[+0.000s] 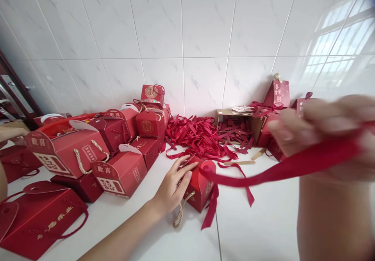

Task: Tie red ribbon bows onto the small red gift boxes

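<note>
A small red gift box [200, 194] with a twisted gold cord handle [179, 216] stands on the white tiled surface. My left hand [175, 181] presses against its left side and top, thumb and fingers gripping it. From the top of the box a red ribbon [249, 180] runs out to the right, drawn nearly straight. Its far end is in my right hand [325, 136], which is raised close to the camera and blurred, with its fingers closed round the ribbon. A loose ribbon tail hangs down the front of the box.
A tangled heap of red ribbons [193, 134] lies behind the box by the tiled wall. Several red gift boxes [120, 175] are stacked at left. An open carton [257, 128] and more boxes stand at right. Part of another person's arm [11, 133] shows at far left.
</note>
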Action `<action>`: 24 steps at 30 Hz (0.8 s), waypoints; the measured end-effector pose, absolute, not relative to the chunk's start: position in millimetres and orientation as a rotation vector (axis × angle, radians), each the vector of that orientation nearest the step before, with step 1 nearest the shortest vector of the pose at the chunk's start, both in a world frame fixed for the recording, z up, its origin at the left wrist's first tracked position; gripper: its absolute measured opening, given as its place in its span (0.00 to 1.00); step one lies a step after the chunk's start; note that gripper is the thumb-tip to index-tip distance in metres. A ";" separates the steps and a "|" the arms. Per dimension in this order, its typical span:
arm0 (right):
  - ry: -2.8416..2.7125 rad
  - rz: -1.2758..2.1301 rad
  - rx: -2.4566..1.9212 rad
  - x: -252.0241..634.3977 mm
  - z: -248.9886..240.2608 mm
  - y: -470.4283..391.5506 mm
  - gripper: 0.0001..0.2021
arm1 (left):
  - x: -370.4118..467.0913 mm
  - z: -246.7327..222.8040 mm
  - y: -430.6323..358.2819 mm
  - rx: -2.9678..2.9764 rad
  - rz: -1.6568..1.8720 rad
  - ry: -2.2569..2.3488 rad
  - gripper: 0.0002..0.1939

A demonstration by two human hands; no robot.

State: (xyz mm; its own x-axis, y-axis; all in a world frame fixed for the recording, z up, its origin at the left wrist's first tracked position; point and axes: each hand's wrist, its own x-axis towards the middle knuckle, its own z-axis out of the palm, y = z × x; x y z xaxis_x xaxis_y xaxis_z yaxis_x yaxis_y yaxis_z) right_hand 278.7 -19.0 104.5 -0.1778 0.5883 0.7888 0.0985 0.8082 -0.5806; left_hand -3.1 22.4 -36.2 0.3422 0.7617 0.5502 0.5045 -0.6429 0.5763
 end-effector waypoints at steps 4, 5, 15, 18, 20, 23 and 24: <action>-1.904 0.897 -0.718 236.0 103.6 -9.6 0.02 | -2.7 -36.4 23.8 2.288 1.216 1.147 0.19; -2.013 0.966 -0.817 227.2 100.1 -5.8 0.02 | -2.9 -36.3 24.1 2.286 1.219 1.141 0.19; -2.011 1.052 -1.163 180.5 39.4 46.0 0.09 | 0.3 -38.5 20.7 2.233 1.456 1.044 0.19; -1.954 1.168 -1.137 176.9 35.1 48.7 0.09 | 2.8 -38.8 19.4 2.051 1.473 1.066 0.25; -1.917 1.223 -1.102 176.1 34.2 47.9 0.10 | 4.3 -38.4 18.2 1.963 1.461 1.078 0.24; -1.890 1.245 -1.078 175.6 32.6 47.0 0.10 | 5.2 -37.4 16.1 1.922 1.451 1.082 0.19; -1.888 1.248 -1.077 175.5 32.0 47.0 0.10 | 5.0 -36.8 15.5 1.917 1.447 1.068 0.19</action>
